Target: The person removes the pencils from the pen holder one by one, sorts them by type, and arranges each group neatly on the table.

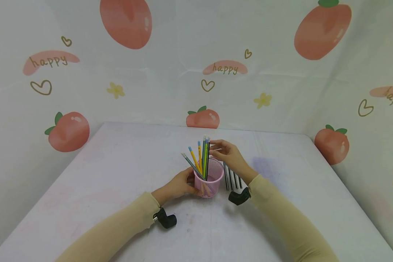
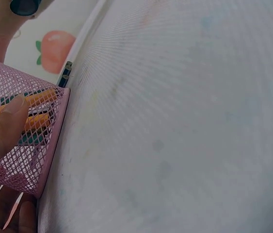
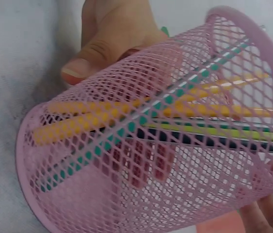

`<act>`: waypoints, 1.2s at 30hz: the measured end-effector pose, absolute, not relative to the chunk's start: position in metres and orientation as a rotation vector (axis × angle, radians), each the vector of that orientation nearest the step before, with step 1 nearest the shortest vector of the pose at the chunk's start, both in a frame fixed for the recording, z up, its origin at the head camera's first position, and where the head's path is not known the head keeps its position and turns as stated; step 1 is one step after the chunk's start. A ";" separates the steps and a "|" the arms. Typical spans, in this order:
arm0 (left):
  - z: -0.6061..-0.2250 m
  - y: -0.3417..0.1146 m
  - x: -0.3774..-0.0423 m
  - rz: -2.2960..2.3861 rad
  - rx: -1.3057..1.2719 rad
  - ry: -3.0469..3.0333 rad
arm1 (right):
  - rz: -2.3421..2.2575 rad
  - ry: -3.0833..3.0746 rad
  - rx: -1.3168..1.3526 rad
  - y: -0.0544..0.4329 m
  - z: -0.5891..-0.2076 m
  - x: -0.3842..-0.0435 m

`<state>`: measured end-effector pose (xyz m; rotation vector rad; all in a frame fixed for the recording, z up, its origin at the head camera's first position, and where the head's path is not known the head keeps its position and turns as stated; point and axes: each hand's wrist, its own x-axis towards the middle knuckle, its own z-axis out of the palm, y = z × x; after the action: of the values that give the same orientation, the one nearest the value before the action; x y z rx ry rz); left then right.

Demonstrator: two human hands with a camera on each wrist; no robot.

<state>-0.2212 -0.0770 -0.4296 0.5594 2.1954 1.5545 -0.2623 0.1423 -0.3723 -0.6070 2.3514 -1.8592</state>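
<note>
A pink mesh pencil cup [image 1: 208, 189] stands upright on the table, and my left hand [image 1: 180, 185] grips its left side. In the left wrist view the thumb [image 2: 0, 133] presses the mesh, with fingers on the opposite side. Inside the cup are yellow pencils [image 1: 194, 156], a teal pencil [image 1: 192, 165] leaning left, and an upright bunch with a yellow-green pencil [image 1: 205, 160] and a black pencil [image 1: 207, 160]. My right hand [image 1: 227, 153] is above the rim, fingers extended and parted, fingertips right at the black pencil's upper part and partly hidden behind it.
Several black-and-white striped pencils [image 1: 232, 178] lie side by side on the table just right of the cup, partly under the right hand. A white cloth covers the table [image 1: 134, 153]. A printed fruit backdrop [image 1: 170, 80] rises behind it.
</note>
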 end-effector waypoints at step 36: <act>-0.430 -0.077 -0.222 1.551 0.581 2.198 | -1.781 2.472 -0.570 0.139 -0.375 -0.262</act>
<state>-0.2223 -0.0772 -0.4303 0.5807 2.1979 1.5508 -0.2619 0.1394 -0.3752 -0.5696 2.4716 -1.7806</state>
